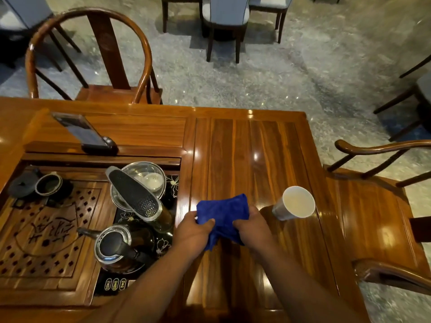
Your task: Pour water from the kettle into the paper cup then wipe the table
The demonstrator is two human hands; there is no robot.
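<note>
Gripping a bunched blue cloth between left hand and right hand, fingers clenched on its ends, a person seems to ready it for wiping the glossy wooden table. Its long axis runs left to right. Just right stands the white paper cup, upright, apparently filled; the steel-lidded glass kettle sits left, spout pointing left.

Glossy wooden table lying open ahead; white paper cup standing at right; steel kettle w/ black handle crowding left.
</note>
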